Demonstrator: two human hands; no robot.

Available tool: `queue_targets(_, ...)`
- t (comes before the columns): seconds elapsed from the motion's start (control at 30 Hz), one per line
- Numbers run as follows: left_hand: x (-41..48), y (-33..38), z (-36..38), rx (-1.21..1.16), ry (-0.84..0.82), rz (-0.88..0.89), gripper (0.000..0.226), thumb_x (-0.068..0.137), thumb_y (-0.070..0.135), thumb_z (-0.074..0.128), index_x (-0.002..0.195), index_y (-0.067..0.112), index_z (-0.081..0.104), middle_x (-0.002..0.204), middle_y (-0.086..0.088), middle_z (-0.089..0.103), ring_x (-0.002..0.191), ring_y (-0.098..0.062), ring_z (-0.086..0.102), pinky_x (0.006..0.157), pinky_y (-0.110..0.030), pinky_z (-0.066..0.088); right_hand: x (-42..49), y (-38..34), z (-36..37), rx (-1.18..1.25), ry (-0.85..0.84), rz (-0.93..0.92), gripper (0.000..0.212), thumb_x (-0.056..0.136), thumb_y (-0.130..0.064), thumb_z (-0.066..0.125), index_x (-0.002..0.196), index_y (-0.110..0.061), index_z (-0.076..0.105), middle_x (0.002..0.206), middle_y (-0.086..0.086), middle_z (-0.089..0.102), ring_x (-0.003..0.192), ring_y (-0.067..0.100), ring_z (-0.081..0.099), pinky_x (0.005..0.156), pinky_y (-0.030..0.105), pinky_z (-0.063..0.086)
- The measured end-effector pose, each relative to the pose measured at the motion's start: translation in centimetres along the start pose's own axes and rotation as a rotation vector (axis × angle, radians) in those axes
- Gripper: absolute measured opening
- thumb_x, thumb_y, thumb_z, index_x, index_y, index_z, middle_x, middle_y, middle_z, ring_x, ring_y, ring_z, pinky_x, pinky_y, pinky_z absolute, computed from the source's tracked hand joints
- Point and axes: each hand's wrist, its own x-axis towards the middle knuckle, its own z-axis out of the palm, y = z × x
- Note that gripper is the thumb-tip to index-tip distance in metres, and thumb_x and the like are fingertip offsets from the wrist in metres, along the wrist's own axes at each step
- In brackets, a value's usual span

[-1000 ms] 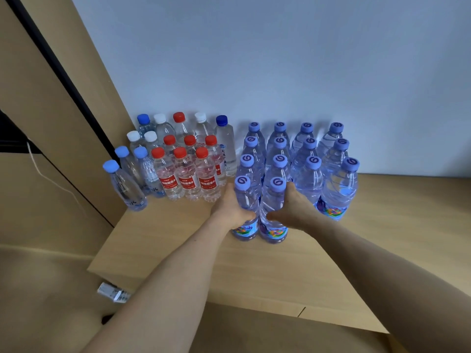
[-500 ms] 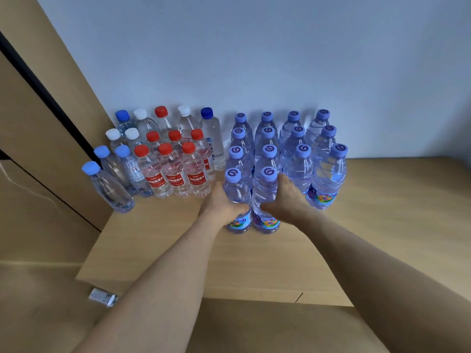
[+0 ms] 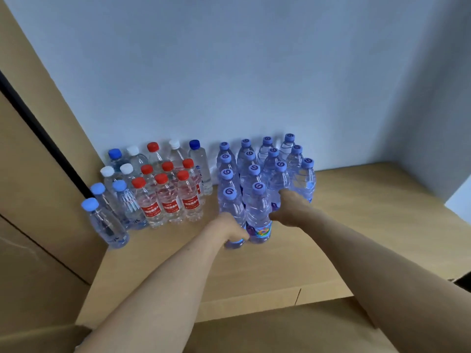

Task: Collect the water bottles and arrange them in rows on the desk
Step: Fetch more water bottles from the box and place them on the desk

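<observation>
Item under inspection: the left front bottle (image 3: 230, 210) and the right front bottle (image 3: 258, 212), both purple-capped, upright and touching each other on the worktop (image 3: 356, 238). My left hand (image 3: 233, 231) is wrapped round the base of the left front bottle, though blur softens the fingers. My right hand (image 3: 289, 210) lies against the right flank of the right front bottle. Its fingers are hidden behind the plastic, so I cannot tell whether it grips or only steadies. Directly beyond both hands stands the purple-capped block (image 3: 274, 161), four files deep to the wall (image 3: 229, 72). The two front bottles extend the two files on the left-hand side to four each, while the two files beyond my right hand count three. Left of my left hand, the mixed-cap group (image 3: 167, 197) of red, white and blue caps stands in rough rows, looser than the purple block, and one blue-capped outlier (image 3: 105, 224) sits farthest left, close to the worktop's edge. Assessment: collection appears largely complete and the rows are formed. Outstanding items, in my judgement, are seating this pair flush, filling the two short files if stock remains, and squaring the mixed-cap group. Whether further bottles wait out of view I cannot tell.
</observation>
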Motion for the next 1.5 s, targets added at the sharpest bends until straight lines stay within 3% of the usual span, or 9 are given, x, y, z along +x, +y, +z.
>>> queue_targets(0.17, -3.7, 5.9, -2.8, 0.202, 0.126, 0.272, 0.024, 0.088, 0.028, 0.059, 0.083, 0.005, 0.056, 0.089, -0.013, 0.066, 0.078, -0.025, 0.063, 0.058, -0.026, 0.041, -3.5, -1.5, -4.9, -0.053, 0.121, -0.038, 0.010, 0.084, -0.017, 0.060, 0.091, -0.013, 0.054, 0.099, 0.011, 0.058, 0.098, 0.027, 0.058, 0.073, 0.029, 0.040)
queue_targets(0.23, -5.4, 8.5, -4.0, 0.322, 0.203, 0.401, 0.023, 0.093, 0.024, 0.051, 0.103, 0.004, 0.058, 0.108, -0.012, 0.063, 0.102, -0.027, 0.061, 0.076, -0.029, 0.043, -5.3, -1.4, -7.3, -0.076, 0.191, -0.011, 0.018, 0.084, -0.018, 0.058, 0.100, -0.010, 0.056, 0.104, 0.011, 0.061, 0.101, 0.029, 0.059, 0.069, 0.028, 0.038)
queue_targets(0.5, -12.2, 18.8, -4.8, 0.464, 0.317, 0.668, 0.012, 0.084, 0.010, 0.055, 0.076, 0.013, 0.045, 0.110, -0.011, 0.061, 0.101, -0.028, 0.060, 0.086, -0.035, 0.045, -15.0, 1.7, -17.0, -0.139, 0.420, 0.232, 0.045, 0.087, -0.023, 0.062, 0.128, -0.009, 0.051, 0.128, 0.009, 0.056, 0.115, 0.029, 0.054, 0.090, 0.032, 0.046)
queue_targets(0.6, -15.5, 22.4, -3.1, 0.511, 0.329, 0.784, 0.021, 0.085, 0.009, 0.051, 0.105, 0.009, 0.054, 0.119, -0.009, 0.057, 0.114, -0.027, 0.056, 0.095, -0.036, 0.042, -18.9, 3.7, -19.5, -0.149, 0.471, 0.332, 0.046, 0.087, -0.025, 0.063, 0.128, -0.011, 0.050, 0.126, 0.009, 0.055, 0.113, 0.028, 0.054, 0.088, 0.032, 0.045)
queue_targets(0.87, -24.7, 29.5, 4.4, 0.655, 0.321, 1.055, 0.014, 0.083, 0.008, 0.050, 0.094, 0.015, 0.049, 0.101, -0.004, 0.056, 0.094, -0.025, 0.054, 0.083, -0.034, 0.041, -29.9, 10.4, -23.2, -0.157, 0.570, 0.577, 0.042, 0.089, -0.022, 0.058, 0.127, -0.007, 0.051, 0.125, 0.007, 0.057, 0.113, 0.025, 0.056, 0.089, 0.033, 0.048)
queue_targets(1.03, -32.2, 31.6, 10.4, 0.701, 0.269, 1.191, 0.028, 0.083, 0.006, 0.050, 0.111, 0.009, 0.054, 0.115, -0.008, 0.057, 0.110, -0.024, 0.057, 0.092, -0.034, 0.043, -38.2, 15.1, -23.8, -0.102, 0.648, 0.715, 0.015, 0.085, -0.020, 0.061, 0.084, -0.011, 0.049, 0.087, 0.006, 0.057, 0.071, 0.019, 0.052, 0.056, 0.026, 0.042)
queue_targets(1.17, -38.8, 32.4, 15.6, 0.732, 0.196, 1.291, 0.013, 0.086, 0.009, 0.055, 0.081, 0.017, 0.045, 0.095, -0.005, 0.056, 0.086, -0.020, 0.056, 0.080, -0.032, 0.040, -45.9, 18.3, -23.5, -0.077, 0.665, 0.813, 0.024, 0.085, -0.020, 0.059, 0.106, -0.009, 0.056, 0.099, 0.008, 0.061, 0.088, 0.025, 0.061, 0.066, 0.030, 0.048)
queue_targets(1.27, -43.7, 32.7, 19.7, 0.722, 0.129, 1.364, 0.010, 0.087, 0.013, 0.059, 0.094, 0.013, 0.051, 0.113, -0.007, 0.056, 0.108, -0.026, 0.057, 0.094, -0.038, 0.042, -51.5, 20.6, -23.3, -0.065, 0.691, 0.899, 0.043, 0.086, -0.021, 0.060, 0.125, -0.004, 0.053, 0.122, 0.010, 0.061, 0.108, 0.026, 0.061, 0.086, 0.034, 0.051)
queue_targets(1.5, -56.1, 33.3, 29.4, 0.743, 0.072, 1.574, 0.018, 0.086, 0.014, 0.059, 0.083, 0.013, 0.041, 0.095, -0.004, 0.049, 0.090, -0.025, 0.052, 0.081, -0.034, 0.038, -65.9, 25.5, -22.1, -0.049, 0.782, 1.072, 0.037, 0.085, -0.022, 0.062, 0.118, -0.008, 0.055, 0.117, 0.008, 0.060, 0.107, 0.026, 0.058, 0.086, 0.033, 0.049)
